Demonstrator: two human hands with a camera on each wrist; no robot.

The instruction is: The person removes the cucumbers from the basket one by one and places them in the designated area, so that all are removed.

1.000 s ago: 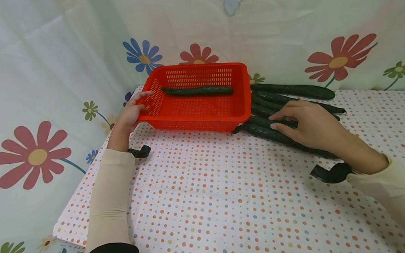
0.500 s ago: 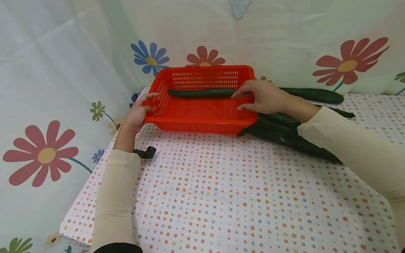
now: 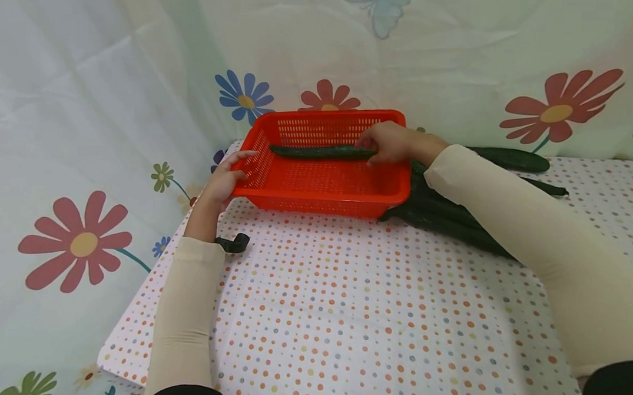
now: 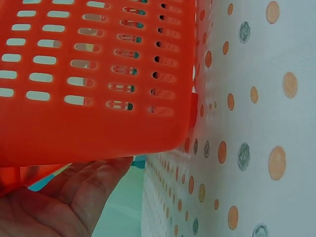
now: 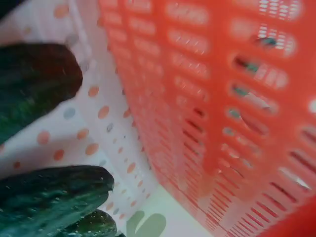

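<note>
A red plastic basket [image 3: 327,204] with slotted walls stands on the dotted table. Its left rim is gripped by my left hand [image 3: 221,184], fingers over the edge; the left wrist view shows part of that hand [image 4: 81,192] under the rim. Inside, a long dark green cucumber [image 3: 314,152] lies along the back wall. My right hand [image 3: 391,142] reaches over the right rim and holds the cucumber's right end between fingers and thumb. The right wrist view shows only the basket's outer wall [image 5: 168,98], not the hand.
Several more cucumbers [image 3: 450,221] lie right of the basket, partly hidden under the right forearm. In the right wrist view, cucumber ends [image 5: 54,195] lie near the basket wall. A flowered cloth [image 3: 448,56] hangs behind the table [image 3: 321,315].
My right hand has moved left from above the loose cucumbers into the basket, closing on the cucumber's right end. The left hand keeps its place on the rim. The head view has shifted slightly.
</note>
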